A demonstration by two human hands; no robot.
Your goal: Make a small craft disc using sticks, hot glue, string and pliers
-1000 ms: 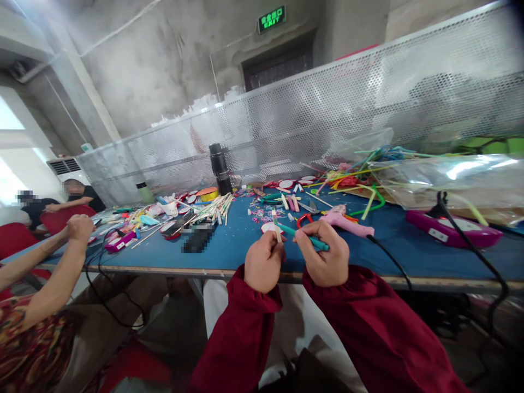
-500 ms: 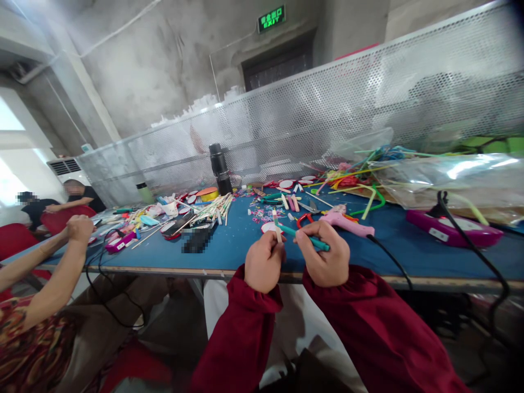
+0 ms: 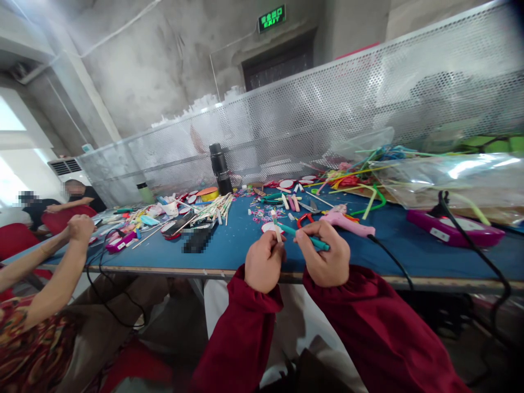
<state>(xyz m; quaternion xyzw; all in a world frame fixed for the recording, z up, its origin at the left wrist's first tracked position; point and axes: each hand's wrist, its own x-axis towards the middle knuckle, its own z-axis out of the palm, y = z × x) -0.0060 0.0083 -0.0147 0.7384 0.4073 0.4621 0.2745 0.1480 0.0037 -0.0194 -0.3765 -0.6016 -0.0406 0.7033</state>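
Observation:
My left hand [image 3: 264, 266] is closed in a fist round a thin pale stick [image 3: 277, 231] that pokes up from it. My right hand [image 3: 325, 257] is closed round a teal stick [image 3: 316, 242] that runs from the fist up and left toward the pale stick. Both hands hover side by side at the near edge of the blue table [image 3: 229, 251], almost touching. Dark red sleeves cover both my arms.
A pink glue gun [image 3: 343, 221] with a black cable lies just behind my right hand. A second purple glue gun [image 3: 454, 230] lies at right. Coloured sticks, scissors [image 3: 303, 218], a black flask [image 3: 220, 168] and clutter cover the table. Another person's arms [image 3: 61, 262] rest at left.

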